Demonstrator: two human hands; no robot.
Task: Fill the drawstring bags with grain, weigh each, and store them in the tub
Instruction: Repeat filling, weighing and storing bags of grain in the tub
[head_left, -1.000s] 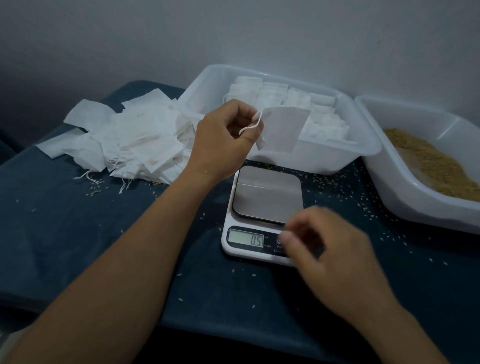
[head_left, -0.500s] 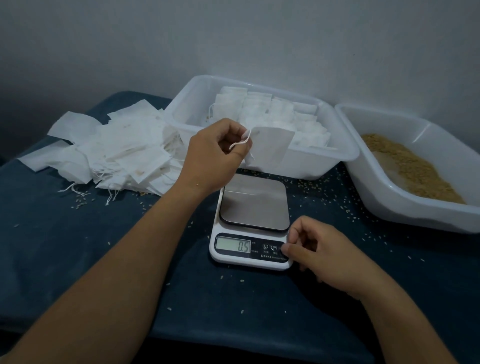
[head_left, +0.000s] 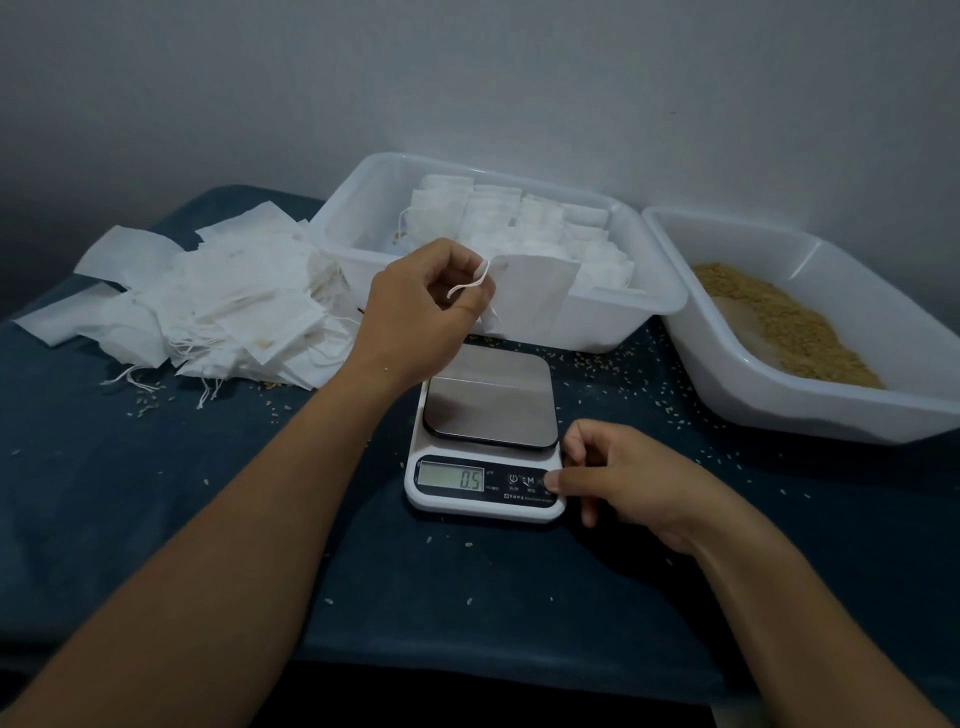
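My left hand (head_left: 415, 317) pinches a flat white drawstring bag (head_left: 530, 296) by its top corner and string, holding it in the air above the far end of the scale (head_left: 488, 431). The scale's steel plate carries nothing and its display reads 0.5. My right hand (head_left: 618, 478) has curled fingers, and one fingertip presses the button panel at the scale's front right corner. Behind the scale stands the white storage tub (head_left: 353, 244) with several filled bags in rows. The tub of brown grain (head_left: 779, 322) sits at the right.
A loose heap of flat white bags (head_left: 223, 306) lies on the dark blue table at the left. Grain kernels are scattered around the scale and both tubs. A grey wall rises close behind the tubs. The table's front edge (head_left: 467, 670) runs just below my forearms.
My right hand moved down and right onto the scale's button panel and now rests there. The left hand keeps the bag above the scale. The display still reads 0.5.
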